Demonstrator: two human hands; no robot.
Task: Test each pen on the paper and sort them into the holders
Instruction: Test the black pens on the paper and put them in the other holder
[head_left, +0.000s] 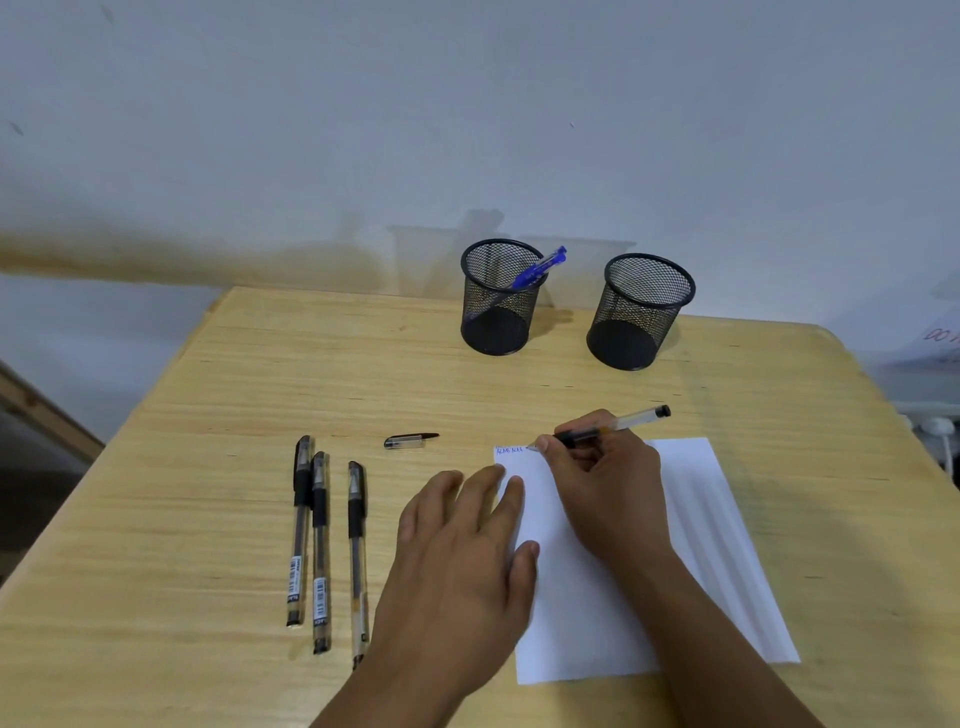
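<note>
Right hand (597, 467) grips uncapped pen (613, 427) at rubber sleeve, tip on paper (582, 597) just past thumb. Left hand (462, 561) flat, unclenched, pinning paper edge. Pen light, stiff, slick barrel: hold sleeve. Capped pens (319, 540) left of left hand.

Light wood-grain table (218, 395). Far side: two black mesh holders, upright, side by side, apart: left holder (500, 297), right holder (640, 312). Near left: three capped black pens (321, 551) lying roughly parallel, left two touching. Loose pen cap (410, 441) between pens and white paper (696, 525). Paper flat at near right, left hand (462, 551) resting across its left edge.
</note>
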